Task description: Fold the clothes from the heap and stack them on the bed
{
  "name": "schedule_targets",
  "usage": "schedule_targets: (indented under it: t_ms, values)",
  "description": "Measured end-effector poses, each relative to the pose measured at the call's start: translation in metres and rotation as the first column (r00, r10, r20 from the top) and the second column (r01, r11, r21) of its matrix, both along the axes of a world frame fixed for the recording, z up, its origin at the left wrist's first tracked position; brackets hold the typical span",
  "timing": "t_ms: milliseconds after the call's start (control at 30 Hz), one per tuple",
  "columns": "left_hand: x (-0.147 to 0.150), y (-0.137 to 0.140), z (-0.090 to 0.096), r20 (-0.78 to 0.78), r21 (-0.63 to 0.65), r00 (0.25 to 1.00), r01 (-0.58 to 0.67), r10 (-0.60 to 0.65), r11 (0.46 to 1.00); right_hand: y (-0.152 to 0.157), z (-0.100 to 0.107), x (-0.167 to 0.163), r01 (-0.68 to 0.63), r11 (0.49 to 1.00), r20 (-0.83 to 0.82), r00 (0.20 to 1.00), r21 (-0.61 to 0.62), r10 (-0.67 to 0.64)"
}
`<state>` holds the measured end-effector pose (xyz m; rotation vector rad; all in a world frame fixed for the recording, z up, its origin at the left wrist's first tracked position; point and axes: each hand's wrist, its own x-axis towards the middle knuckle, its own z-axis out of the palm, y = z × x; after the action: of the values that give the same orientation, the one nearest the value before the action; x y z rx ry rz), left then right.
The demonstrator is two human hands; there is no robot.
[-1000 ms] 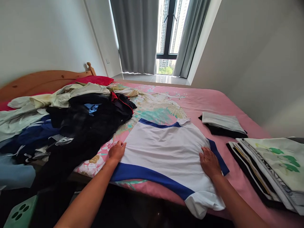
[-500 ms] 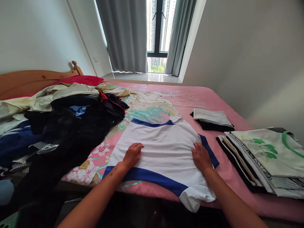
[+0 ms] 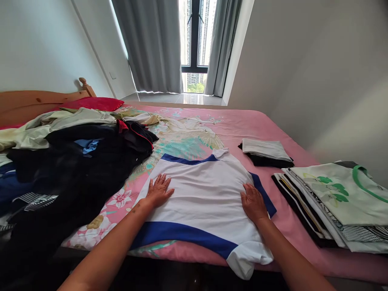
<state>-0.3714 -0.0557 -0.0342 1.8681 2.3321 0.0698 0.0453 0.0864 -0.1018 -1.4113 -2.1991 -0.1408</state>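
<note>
A white T-shirt [image 3: 200,194] with blue side panels and a blue collar edge lies spread on the bed, its neck end toward the right. My left hand [image 3: 159,190] rests flat on the shirt's left part, fingers spread. On the right part, near the blue collar, my right hand [image 3: 254,202] lies palm down with its fingers stretched out. Neither hand grips the cloth. One white sleeve hangs bunched at the bed's front edge, and the other lies crumpled at the far side.
Unfolded dark and light clothes [image 3: 91,161] are heaped on the left of the bed. To the right stand a tall stack of folded shirts [image 3: 333,194] and a smaller folded pile [image 3: 266,150]. Behind the bed [image 3: 242,121] are grey curtains [image 3: 151,44] and a window.
My left hand has slid left over the shirt and its fingers have spread from a curled pose. My right hand stays on the right part. The view has shifted slightly.
</note>
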Motion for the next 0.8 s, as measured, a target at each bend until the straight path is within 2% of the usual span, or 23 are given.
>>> schedule_targets:
  t_ms: [100,167,267,400,567,800]
  values:
    - [0.006,-0.002,-0.005,0.046,0.007,0.989,0.139,-0.139,0.990,0.001,-0.002,0.001,-0.008,1.000,0.004,1.000,0.013,0.008]
    - [0.004,0.002,-0.006,0.092,-0.019,0.987,0.137,-0.135,0.990,0.001,-0.004,0.001,-0.012,1.000,0.008,1.000,0.018,0.012]
    - [-0.012,0.015,-0.003,0.109,-0.053,0.994,0.010,-0.004,0.999,0.002,-0.006,0.002,-0.023,0.999,0.010,1.000,0.032,0.022]
    - [-0.039,0.039,0.002,0.101,-0.046,0.976,-0.187,0.191,0.981,0.001,-0.005,0.001,-0.031,0.999,0.015,0.999,0.041,0.030]
    - [-0.061,0.069,0.000,0.103,0.014,0.945,-0.313,0.310,0.950,-0.001,-0.001,-0.001,-0.032,0.999,0.004,0.999,0.042,0.032]
    - [-0.084,0.117,-0.001,0.150,0.093,0.866,-0.493,0.477,0.865,-0.001,0.002,-0.004,-0.032,0.999,-0.005,0.999,0.026,0.032]
